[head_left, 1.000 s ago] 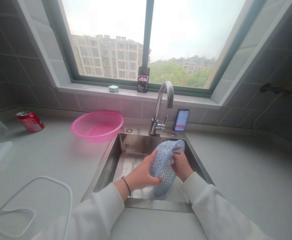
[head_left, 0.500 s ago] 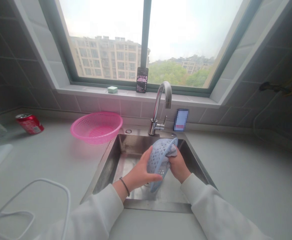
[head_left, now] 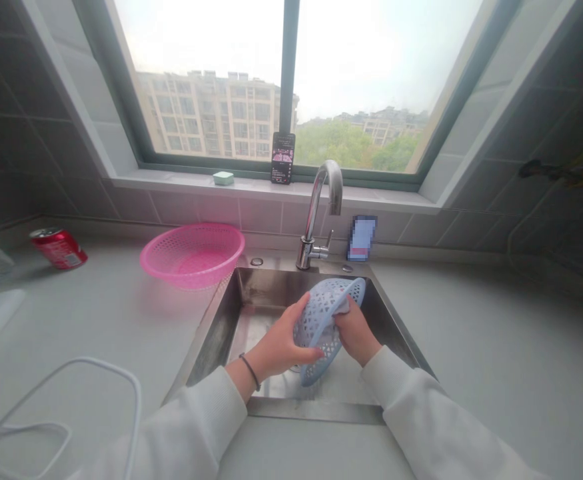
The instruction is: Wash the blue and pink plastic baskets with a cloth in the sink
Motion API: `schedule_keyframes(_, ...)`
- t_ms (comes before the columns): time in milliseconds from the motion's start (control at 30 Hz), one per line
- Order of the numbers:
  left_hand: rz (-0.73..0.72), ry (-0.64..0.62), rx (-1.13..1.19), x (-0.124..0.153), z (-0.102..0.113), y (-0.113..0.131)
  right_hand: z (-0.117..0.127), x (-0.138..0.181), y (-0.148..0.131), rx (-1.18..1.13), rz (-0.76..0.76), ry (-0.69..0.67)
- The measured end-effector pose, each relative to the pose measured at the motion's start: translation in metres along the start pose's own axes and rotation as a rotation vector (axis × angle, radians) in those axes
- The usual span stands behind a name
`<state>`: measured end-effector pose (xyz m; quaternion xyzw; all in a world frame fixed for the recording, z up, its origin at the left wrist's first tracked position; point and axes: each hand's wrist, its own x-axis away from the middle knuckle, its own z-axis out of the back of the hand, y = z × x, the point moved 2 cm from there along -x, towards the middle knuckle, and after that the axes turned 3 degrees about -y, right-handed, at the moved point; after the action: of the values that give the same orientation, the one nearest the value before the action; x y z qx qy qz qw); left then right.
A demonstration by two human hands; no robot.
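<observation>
A light blue perforated plastic basket (head_left: 316, 313) is tilted on its side above the steel sink (head_left: 256, 283). My left hand (head_left: 286, 340) grips it, with the thumb over the near rim and the fingers against the outer wall. Inside the basket, my right hand (head_left: 356, 332) is closed on a pale greyish cloth (head_left: 342, 307) and holds it against the inner wall. Much of the cloth and the right fingertips are hidden. Behind them, the chrome faucet (head_left: 316, 213) arches over the sink's back edge; no water shows from its spout.
Left of the sink stands a pink plastic basket (head_left: 154, 267). A red can (head_left: 61, 249) and a white cable (head_left: 134, 393) lie farther left. One phone (head_left: 282, 159) leans on the window; another phone (head_left: 362, 238) stands behind the sink. A green box (head_left: 223, 178) sits on the sill.
The blue basket has turned slightly, its upper rim shifting right. My right hand has moved a little down and left with the cloth. My left hand keeps its grip.
</observation>
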<state>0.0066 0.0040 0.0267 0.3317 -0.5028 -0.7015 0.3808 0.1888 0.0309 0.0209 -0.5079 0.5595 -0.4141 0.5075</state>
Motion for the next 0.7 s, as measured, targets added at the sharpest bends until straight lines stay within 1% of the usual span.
schedule_keyframes(67,-0.003,-0.029,0.009,0.000,-0.001,0.000,0.007,-0.004,-0.002,-0.118,-0.007,0.081)
schedule_keyframes(100,-0.011,-0.036,0.023,0.001,-0.001,0.000,0.009,-0.005,-0.003,-0.133,-0.001,0.100)
schedule_keyframes(167,-0.032,-0.033,0.058,0.000,-0.002,-0.002,0.010,-0.004,-0.006,-0.050,0.037,0.092)
schedule_keyframes(200,-0.040,-0.025,0.072,0.000,-0.002,-0.003,0.008,-0.002,-0.007,0.042,0.058,0.037)
schedule_keyframes(233,-0.046,-0.014,0.086,0.000,-0.002,-0.004,0.004,0.000,-0.007,0.149,0.079,-0.053)
schedule_keyframes(300,-0.057,0.004,0.099,0.000,-0.002,-0.006,-0.007,0.006,-0.007,0.348,0.115,-0.297)
schedule_keyframes(333,-0.062,0.008,0.098,0.000,-0.002,-0.007,-0.012,0.010,-0.007,0.411,0.131,-0.401)
schedule_keyframes(367,-0.063,0.010,0.097,0.000,-0.002,-0.008,-0.016,0.012,-0.006,0.442,0.146,-0.459)
schedule_keyframes(400,-0.060,0.009,0.104,0.000,-0.002,-0.009,-0.018,0.013,-0.006,0.447,0.151,-0.469)
schedule_keyframes(433,-0.057,0.009,0.123,-0.001,-0.002,-0.010,-0.017,0.012,-0.006,0.431,0.142,-0.440)
schedule_keyframes(467,-0.055,0.016,0.150,-0.001,-0.002,-0.011,-0.015,0.011,-0.006,0.390,0.123,-0.383)
schedule_keyframes(567,-0.039,0.042,0.193,-0.002,-0.003,-0.012,-0.002,0.002,-0.006,0.158,0.085,-0.150)
schedule_keyframes(633,-0.010,0.036,0.150,-0.002,-0.005,-0.011,0.006,-0.003,-0.005,0.007,0.100,-0.008)
schedule_keyframes(667,0.000,0.027,0.119,-0.001,-0.006,-0.010,0.008,-0.004,-0.005,-0.034,0.106,0.033)
schedule_keyframes(700,0.000,0.016,0.095,-0.001,-0.007,-0.008,0.009,-0.005,-0.004,-0.049,0.101,0.043)
